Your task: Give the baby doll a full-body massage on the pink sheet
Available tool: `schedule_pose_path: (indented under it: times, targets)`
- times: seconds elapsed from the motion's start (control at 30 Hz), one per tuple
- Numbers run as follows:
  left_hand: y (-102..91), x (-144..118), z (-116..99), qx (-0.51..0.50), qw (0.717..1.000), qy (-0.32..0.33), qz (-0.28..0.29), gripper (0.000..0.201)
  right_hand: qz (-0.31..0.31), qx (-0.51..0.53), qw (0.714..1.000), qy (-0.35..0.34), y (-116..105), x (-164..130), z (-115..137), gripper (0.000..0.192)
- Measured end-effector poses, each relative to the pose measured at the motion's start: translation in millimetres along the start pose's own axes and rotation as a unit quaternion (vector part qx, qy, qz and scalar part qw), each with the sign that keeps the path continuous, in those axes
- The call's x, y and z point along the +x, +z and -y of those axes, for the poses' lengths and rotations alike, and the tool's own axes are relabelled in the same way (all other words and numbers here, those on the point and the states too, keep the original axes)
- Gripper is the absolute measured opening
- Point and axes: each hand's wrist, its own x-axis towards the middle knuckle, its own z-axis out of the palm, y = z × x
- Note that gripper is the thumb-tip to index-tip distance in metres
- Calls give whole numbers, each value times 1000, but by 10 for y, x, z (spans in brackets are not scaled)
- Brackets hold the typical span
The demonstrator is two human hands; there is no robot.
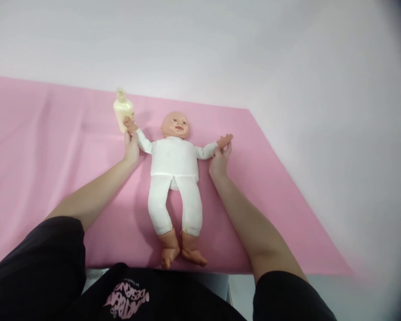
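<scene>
A baby doll [174, 158] with a white cloth body lies on its back, its head away from me and its bare feet near my body. Both its arms are stretched out sideways. My left hand [131, 149] is closed around the doll's wrist on the left, and my right hand [220, 161] grips the other wrist on the right. Just behind the doll's left-side hand is a pale yellow pump bottle [123, 109], partly covered by that small hand. Some of my fingertips are hidden beneath the doll's wrists.
A pink sheet [96, 187] covers the table, with soft folds on the left. Its right edge slants toward me, and the far edge runs just behind the bottle and the doll's head. Beyond is a plain whitish surface [200, 53].
</scene>
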Motion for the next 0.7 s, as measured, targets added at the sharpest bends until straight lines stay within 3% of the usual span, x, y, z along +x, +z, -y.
schedule_pose_path:
  times: [0.1,0.2,0.3,0.4,0.5,0.7]
  targets:
    - [38,-109,-159,31,994,78,74,67,90,-58,988,-109,65,-121,223,69]
    - [66,-219,-300,97,970,159,157,73,185,-112,966,-141,126,-222,360,63]
    - [103,-304,-387,188,916,219,278,66,278,-185,922,-195,160,-265,400,49]
    - [135,-351,-425,247,866,245,359,56,299,-213,903,-224,166,-269,398,46]
    - [133,-361,-444,247,878,243,330,55,277,-196,915,-217,163,-270,389,47]
    - [81,-305,-401,87,968,181,151,65,161,-88,971,-151,140,-203,362,63]
